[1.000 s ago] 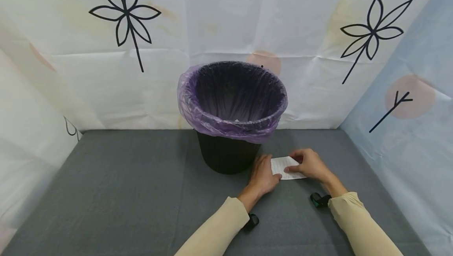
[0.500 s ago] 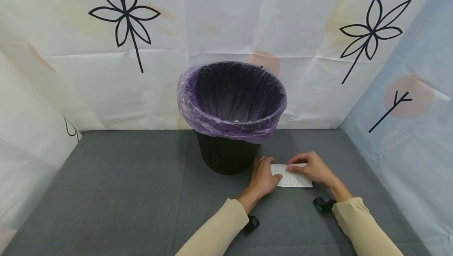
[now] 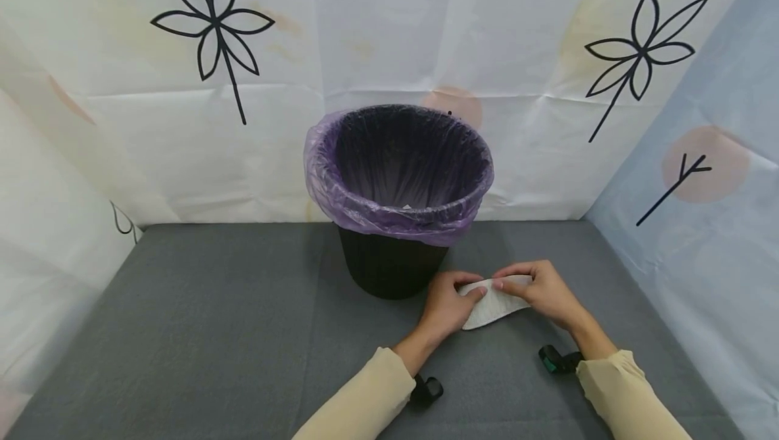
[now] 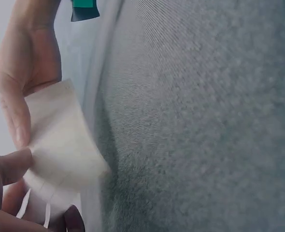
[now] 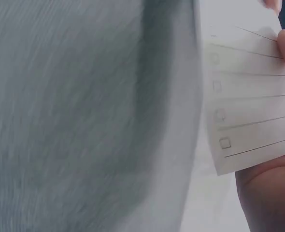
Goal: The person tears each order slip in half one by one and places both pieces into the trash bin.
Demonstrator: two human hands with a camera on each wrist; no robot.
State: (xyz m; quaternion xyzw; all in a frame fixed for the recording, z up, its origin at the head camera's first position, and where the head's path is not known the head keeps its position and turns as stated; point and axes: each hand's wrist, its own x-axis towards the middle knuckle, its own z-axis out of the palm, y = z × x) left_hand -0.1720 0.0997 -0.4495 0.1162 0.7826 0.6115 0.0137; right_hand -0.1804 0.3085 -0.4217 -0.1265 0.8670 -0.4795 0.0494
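A small white sheet of lined paper [image 3: 496, 305] is held up by its far edge between both hands, slightly bowed. Ruled lines and a column of little check boxes show on the paper [image 5: 253, 96] in the right wrist view. My left hand [image 3: 447, 301] pinches the left part of that edge with thumb on the near face and fingers behind. Close beside it, my right hand [image 3: 544, 291] pinches the edge further right. In the left wrist view the two thumbs nearly meet on the paper [image 4: 60, 140].
Just behind the left hand stands a black waste bin [image 3: 389, 261], lined with a purple bag [image 3: 395, 217] folded over its rim. A small pale scrap shows inside near the front. Grey cloth covers the table [image 3: 213, 332], and printed white drapes [image 3: 389, 34] rise at the back and sides.
The paper was flat on the table and is now lifted and bowed toward me. My left hand has gone from resting at its left side to pinching its far edge next to the right hand.
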